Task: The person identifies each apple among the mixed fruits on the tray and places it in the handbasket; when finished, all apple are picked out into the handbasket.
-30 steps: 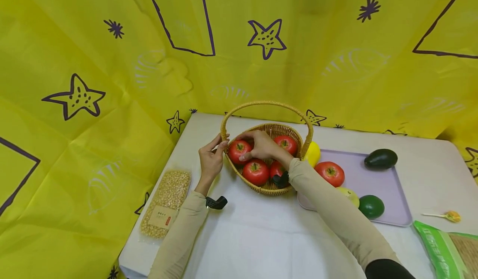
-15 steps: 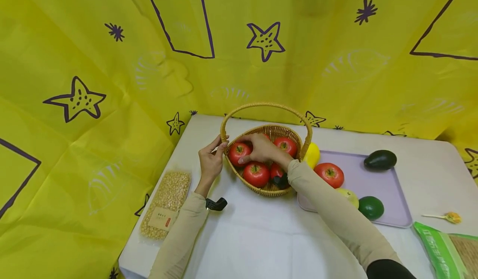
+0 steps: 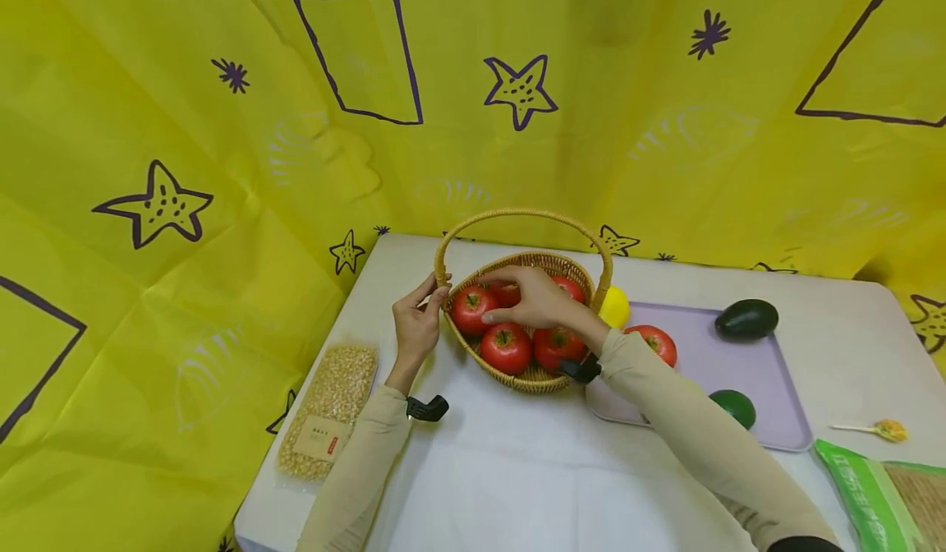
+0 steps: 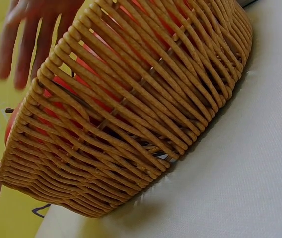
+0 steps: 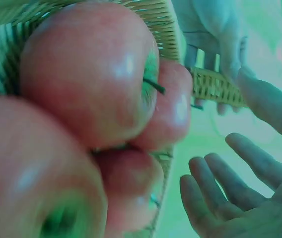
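Note:
My left hand pinches the wicker basket's handle low on its left side. The basket holds several red apples, among them a front apple and a left apple. Over them is my right hand, its fingers spread and holding nothing. In the right wrist view its fingers are apart from the large apple, beyond the basket's rim. The left wrist view shows the woven wall with red behind its gaps.
Right of the basket, a lilac tray bears another apple, a dark avocado and a green fruit, partly behind my sleeve. A yellow fruit sits beside the basket. Around are packed corn kernels, a lollipop and a green bag.
My right hand has let go of the left apple and drawn back to the right over the others. The left hand keeps its hold on the handle. The head view has tilted slightly up.

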`<state>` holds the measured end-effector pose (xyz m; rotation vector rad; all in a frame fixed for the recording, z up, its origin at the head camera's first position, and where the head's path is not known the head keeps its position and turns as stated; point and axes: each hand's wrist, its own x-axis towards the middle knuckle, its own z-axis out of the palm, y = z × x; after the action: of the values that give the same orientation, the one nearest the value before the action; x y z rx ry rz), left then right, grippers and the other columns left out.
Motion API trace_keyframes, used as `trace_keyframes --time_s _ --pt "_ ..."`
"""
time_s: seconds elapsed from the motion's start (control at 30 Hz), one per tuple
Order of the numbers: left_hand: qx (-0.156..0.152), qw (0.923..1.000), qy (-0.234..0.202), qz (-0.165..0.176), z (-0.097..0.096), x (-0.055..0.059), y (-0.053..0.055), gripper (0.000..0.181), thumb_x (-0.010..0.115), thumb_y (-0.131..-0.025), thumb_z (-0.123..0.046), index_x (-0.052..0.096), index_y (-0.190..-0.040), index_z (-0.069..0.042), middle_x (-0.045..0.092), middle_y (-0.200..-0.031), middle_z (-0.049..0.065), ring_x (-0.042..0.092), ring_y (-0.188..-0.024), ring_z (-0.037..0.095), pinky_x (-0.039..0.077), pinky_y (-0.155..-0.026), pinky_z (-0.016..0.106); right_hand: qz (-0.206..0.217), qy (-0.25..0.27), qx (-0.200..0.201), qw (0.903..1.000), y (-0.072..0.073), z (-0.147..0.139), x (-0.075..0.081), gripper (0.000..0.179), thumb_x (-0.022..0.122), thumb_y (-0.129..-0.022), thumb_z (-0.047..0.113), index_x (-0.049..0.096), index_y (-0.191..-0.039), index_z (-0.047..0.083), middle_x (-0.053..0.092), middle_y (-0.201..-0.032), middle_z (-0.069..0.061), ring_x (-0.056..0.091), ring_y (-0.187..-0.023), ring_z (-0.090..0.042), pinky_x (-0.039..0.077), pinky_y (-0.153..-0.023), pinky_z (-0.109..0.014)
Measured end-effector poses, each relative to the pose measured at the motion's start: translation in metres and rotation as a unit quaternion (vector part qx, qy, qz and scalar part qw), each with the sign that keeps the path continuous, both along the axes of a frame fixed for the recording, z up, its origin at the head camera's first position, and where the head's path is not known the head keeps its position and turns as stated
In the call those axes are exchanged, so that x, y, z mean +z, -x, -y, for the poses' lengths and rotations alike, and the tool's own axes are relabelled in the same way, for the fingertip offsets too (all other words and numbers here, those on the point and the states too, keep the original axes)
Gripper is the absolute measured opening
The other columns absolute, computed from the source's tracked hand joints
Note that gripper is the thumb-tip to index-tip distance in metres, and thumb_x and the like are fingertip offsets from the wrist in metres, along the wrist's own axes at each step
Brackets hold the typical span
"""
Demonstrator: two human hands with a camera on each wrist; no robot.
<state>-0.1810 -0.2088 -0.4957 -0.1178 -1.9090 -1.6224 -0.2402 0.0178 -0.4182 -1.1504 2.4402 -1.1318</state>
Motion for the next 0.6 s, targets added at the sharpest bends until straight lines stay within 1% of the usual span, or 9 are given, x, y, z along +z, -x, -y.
trace_keyframes --time_s 0.07,0.13,0.23,0.3,0.4,0.47,0.53,0.6 --pt "0.005 1.0000 0.002 0.002 -0.001 0.000 0.000 0.034 0.067 -0.099 0.009 0.069 -0.132 0.011 0.073 -0.120 0.033 0.075 -0.107 0.041 0.062 -0.084 0.017 0.001 0.012 -0.007 0.9999 -0.004 -0.015 0.004 0.062 0.092 -0.085 0.029 0.070 -0.138 0.004 0.072 -0.137 -0.015 0.068 -0.126 -0.036 0.053 -0.110 -0.057" --pt "0.006 1.0000 -0.001 0.001 -0.001 0.000 -0.001 0.033 0.068 -0.099 0.008 0.070 -0.132 0.010 0.074 -0.119 0.031 0.078 -0.105 0.027 0.062 -0.083 0.018 0.003 0.023 -0.015 0.9996 -0.008 -0.029 0.006 0.060 0.093 -0.084 0.028 0.072 -0.135 0.004 0.073 -0.134 -0.016 0.068 -0.124 -0.036 0.055 -0.107 -0.058" --pt "0.003 1.0000 -0.007 -0.001 0.000 -0.001 -0.002 0.034 0.070 -0.098 0.007 0.071 -0.132 0.008 0.075 -0.119 0.030 0.076 -0.102 0.006 0.062 -0.081 0.017 0.010 0.037 -0.022 0.9990 -0.014 -0.049 0.010 0.057 0.093 -0.083 0.027 0.074 -0.133 0.007 0.074 -0.133 -0.017 0.067 -0.126 -0.036 0.055 -0.105 -0.058" --pt "0.000 1.0000 -0.010 -0.001 0.001 -0.001 -0.002 0.034 0.070 -0.098 0.007 0.070 -0.132 0.008 0.075 -0.119 0.030 0.073 -0.100 -0.001 0.061 -0.080 0.015 0.012 0.041 -0.028 0.9987 -0.018 -0.063 0.012 0.054 0.094 -0.083 0.027 0.076 -0.132 0.010 0.074 -0.133 -0.014 0.066 -0.126 -0.035 0.057 -0.103 -0.056" --pt "-0.004 0.9999 -0.012 -0.001 0.002 -0.001 -0.002 0.034 0.070 -0.099 0.004 0.070 -0.133 0.007 0.075 -0.119 0.029 0.073 -0.099 -0.002 0.061 -0.080 0.015 0.008 0.047 -0.032 0.9983 -0.024 -0.083 0.016 0.052 0.095 -0.082 0.026 0.077 -0.130 0.013 0.076 -0.129 -0.010 0.070 -0.115 -0.036 0.061 -0.092 -0.049" --pt "-0.006 0.9999 -0.010 -0.001 0.002 -0.002 -0.002 0.034 0.070 -0.100 0.003 0.071 -0.133 0.006 0.075 -0.119 0.028 0.074 -0.100 0.000 0.061 -0.082 0.016 -0.002 0.048 -0.035 0.9982 -0.028 -0.097 0.017 0.050 0.095 -0.082 0.025 0.078 -0.128 0.014 0.078 -0.124 -0.006 0.072 -0.106 -0.032 0.062 -0.085 -0.045" --pt "-0.007 0.9999 -0.008 -0.001 0.002 -0.002 -0.002 0.033 0.070 -0.100 0.000 0.071 -0.133 0.005 0.076 -0.119 0.027 0.075 -0.101 0.004 0.062 -0.082 0.017 -0.005 0.049 -0.039 0.9981 -0.032 -0.110 0.018 0.048 0.094 -0.082 0.023 0.078 -0.127 0.015 0.079 -0.121 -0.003 0.073 -0.101 -0.026 0.062 -0.084 -0.043" --pt "-0.007 1.0000 -0.006 0.000 0.001 -0.002 -0.001 0.033 0.071 -0.101 -0.001 0.072 -0.133 0.004 0.076 -0.120 0.026 0.075 -0.102 0.006 0.062 -0.083 0.017 -0.005 0.053 -0.042 0.9977 -0.035 -0.123 0.017 0.046 0.094 -0.083 0.022 0.079 -0.126 0.016 0.080 -0.120 -0.001 0.073 -0.104 -0.017 0.062 -0.089 -0.038"
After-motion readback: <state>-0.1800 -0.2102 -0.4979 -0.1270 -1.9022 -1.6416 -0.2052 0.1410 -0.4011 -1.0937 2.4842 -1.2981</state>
